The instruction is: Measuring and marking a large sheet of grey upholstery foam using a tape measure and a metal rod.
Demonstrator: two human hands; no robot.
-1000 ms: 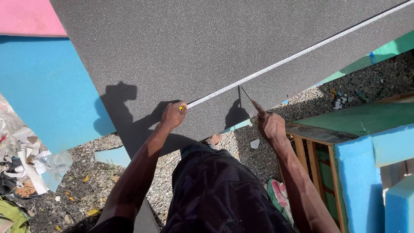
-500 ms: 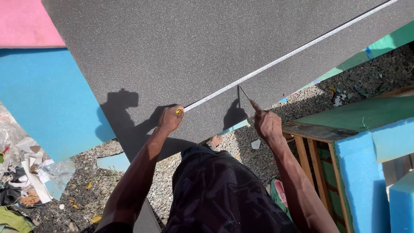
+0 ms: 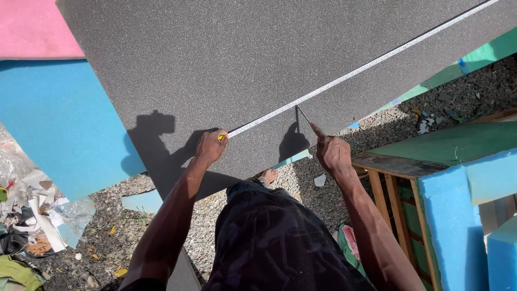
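The fingers of the left hand (image 3: 211,146) are curled around the yellow-tipped near end of a white measuring tape (image 3: 355,70), pinning it against the large dark grey foam sheet (image 3: 242,59) close to that sheet's near edge. From this grip the tape runs taut in a straight diagonal up and to the right across the grey surface, leaving the view at the upper right corner. The fingers of the right hand (image 3: 333,153) are clenched on a thin, dark pointed tool (image 3: 304,116), whose tip meets the grey sheet just beside the tape, on its near side; what kind of tool it is cannot be told. The two hands are near each other, with the left one lower along the tape and the right one further up it. The grey sheet lies tilted over a bright blue foam slab (image 3: 59,124) and a pink foam slab (image 3: 35,27) at the left. To the right stand a wooden frame (image 3: 396,186) with green and blue foam pieces (image 3: 458,178) on it. Below is gravel ground (image 3: 301,188), with paper scraps (image 3: 37,215) scattered at the lower left.
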